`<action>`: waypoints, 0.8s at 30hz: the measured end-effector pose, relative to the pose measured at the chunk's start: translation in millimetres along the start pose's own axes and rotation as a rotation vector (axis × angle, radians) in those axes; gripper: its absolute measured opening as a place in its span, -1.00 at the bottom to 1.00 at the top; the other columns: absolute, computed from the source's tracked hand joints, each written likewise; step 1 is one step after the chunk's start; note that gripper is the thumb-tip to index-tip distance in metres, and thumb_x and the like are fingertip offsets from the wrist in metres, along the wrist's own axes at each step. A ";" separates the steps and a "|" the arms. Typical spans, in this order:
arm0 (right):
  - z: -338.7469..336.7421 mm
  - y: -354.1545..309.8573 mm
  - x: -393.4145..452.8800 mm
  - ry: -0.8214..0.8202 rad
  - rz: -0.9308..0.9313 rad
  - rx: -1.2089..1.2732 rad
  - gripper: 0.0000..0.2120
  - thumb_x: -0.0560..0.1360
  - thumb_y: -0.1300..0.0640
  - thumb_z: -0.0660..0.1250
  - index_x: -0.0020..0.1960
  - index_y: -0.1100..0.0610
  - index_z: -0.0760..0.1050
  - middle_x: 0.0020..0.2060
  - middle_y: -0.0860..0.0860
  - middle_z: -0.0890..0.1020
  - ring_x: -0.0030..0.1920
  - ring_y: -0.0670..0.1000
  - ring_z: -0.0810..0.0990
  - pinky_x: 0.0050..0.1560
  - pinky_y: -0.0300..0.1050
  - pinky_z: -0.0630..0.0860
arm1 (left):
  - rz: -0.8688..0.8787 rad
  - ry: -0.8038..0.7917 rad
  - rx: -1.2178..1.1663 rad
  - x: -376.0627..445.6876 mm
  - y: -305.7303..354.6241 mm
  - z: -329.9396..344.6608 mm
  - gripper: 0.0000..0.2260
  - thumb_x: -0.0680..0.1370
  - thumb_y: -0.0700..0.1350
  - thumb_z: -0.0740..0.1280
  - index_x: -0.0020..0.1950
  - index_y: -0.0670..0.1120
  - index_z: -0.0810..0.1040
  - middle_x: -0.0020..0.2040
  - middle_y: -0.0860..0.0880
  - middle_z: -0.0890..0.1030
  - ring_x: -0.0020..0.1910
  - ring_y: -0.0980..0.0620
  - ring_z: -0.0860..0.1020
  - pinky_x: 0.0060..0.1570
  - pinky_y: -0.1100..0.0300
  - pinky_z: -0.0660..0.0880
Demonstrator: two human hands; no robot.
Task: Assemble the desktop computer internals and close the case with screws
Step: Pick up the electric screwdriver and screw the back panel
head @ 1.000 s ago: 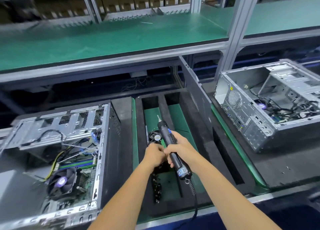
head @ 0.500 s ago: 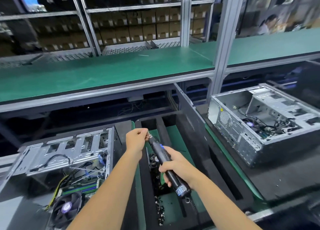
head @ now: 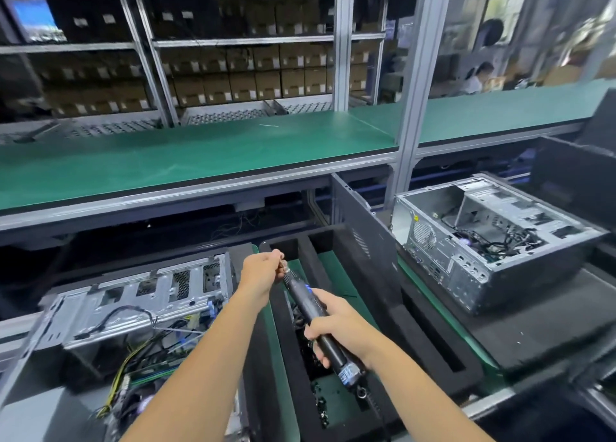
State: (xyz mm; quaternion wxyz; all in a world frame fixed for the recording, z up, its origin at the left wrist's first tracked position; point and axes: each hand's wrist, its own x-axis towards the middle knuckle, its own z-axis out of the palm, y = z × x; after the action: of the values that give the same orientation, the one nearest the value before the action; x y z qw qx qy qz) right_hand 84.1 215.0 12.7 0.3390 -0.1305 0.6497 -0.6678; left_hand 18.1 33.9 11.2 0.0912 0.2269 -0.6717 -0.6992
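Got my right hand (head: 336, 325) wrapped around the body of the electric screwdriver (head: 316, 321), which is tilted so the tip points up and away from me. My left hand (head: 261, 273) is up at the bit end, fingers pinched right on the tip; could be a screw in there, but it's too small to tell. So the hands are apart, one at each end of the tool.

Right under them is the black foam tray (head: 376, 308) with long slots, and there's a scatter of small dark screws (head: 316, 398) in the slot nearest me. To my left on the bench sits an open computer case (head: 140, 301), lying on its side with cables and the board showing. A dark side panel (head: 363, 241) stands up on edge just past the tray.

Further right there's a second open case (head: 493, 241) on a black mat. Behind all that runs a green shelf (head: 200, 155), and beyond it racks of cardboard boxes (head: 250, 78).
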 end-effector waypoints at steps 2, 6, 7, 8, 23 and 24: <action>7.6 1.2 -6.3 0.021 -0.011 0.001 -0.49 0.39 0.35 0.33 0.20 -0.13 0.44 -0.24 0.20 0.47 -0.46 0.08 0.50 -0.47 -0.12 0.48 | 0.017 -0.067 0.033 -6.1 3.6 -5.9 -0.75 0.62 -0.23 0.20 -0.23 -0.20 0.55 -0.34 -0.07 0.53 -0.42 0.09 0.42 -0.40 0.32 0.41; 22.2 6.7 -20.2 0.034 -0.016 -0.010 -0.44 0.36 0.32 0.34 0.27 -0.11 0.42 -0.24 0.19 0.46 -0.46 0.10 0.50 -0.48 -0.11 0.47 | 0.058 -0.117 0.110 -20.9 7.8 -19.5 -0.76 0.59 -0.31 0.17 -0.23 -0.23 0.54 -0.34 -0.09 0.53 -0.44 0.10 0.46 -0.46 0.36 0.43; 25.6 7.5 -23.1 0.034 -0.013 -0.015 -0.42 0.35 0.31 0.35 0.29 -0.12 0.41 -0.25 0.17 0.48 -0.45 0.10 0.50 -0.47 -0.11 0.48 | 0.071 -0.115 0.126 -25.2 8.1 -23.0 -0.76 0.58 -0.32 0.17 -0.24 -0.23 0.54 -0.33 -0.10 0.53 -0.44 0.09 0.46 -0.46 0.35 0.43; 28.9 8.5 -25.5 0.032 -0.010 -0.025 -0.39 0.35 0.30 0.35 0.33 -0.11 0.39 -0.26 0.16 0.49 -0.45 0.10 0.50 -0.46 -0.10 0.48 | 0.081 -0.108 0.141 -29.2 8.3 -26.8 -0.75 0.58 -0.33 0.17 -0.25 -0.23 0.54 -0.33 -0.10 0.53 -0.44 0.09 0.45 -0.46 0.35 0.43; 105.7 29.2 -80.8 -0.074 -0.030 -0.118 -0.27 0.41 0.33 0.35 0.50 -0.07 0.24 -0.17 0.09 0.62 -0.42 0.14 0.53 -0.43 -0.06 0.53 | 0.159 0.142 0.303 -133.8 -5.7 -97.5 -0.75 0.61 -0.28 0.23 -0.24 -0.15 0.57 -0.23 0.02 0.59 -0.29 0.14 0.50 -0.29 0.26 0.42; 113.3 31.3 -83.4 -0.080 -0.025 -0.126 -0.26 0.41 0.32 0.36 0.50 -0.07 0.25 -0.12 0.12 0.62 -0.42 0.13 0.54 -0.43 -0.06 0.53 | 0.132 0.149 0.191 -139.3 -7.6 -103.3 -0.78 0.62 -0.29 0.21 -0.18 -0.19 0.56 -0.20 -0.04 0.59 -0.28 0.11 0.51 -0.24 0.24 0.44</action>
State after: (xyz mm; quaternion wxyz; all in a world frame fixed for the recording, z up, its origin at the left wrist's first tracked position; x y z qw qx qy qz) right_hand 224.0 180.9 18.7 0.3476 -0.1862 0.6747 -0.6239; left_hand 187.5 2.1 31.5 0.1646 0.2410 -0.7401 -0.6059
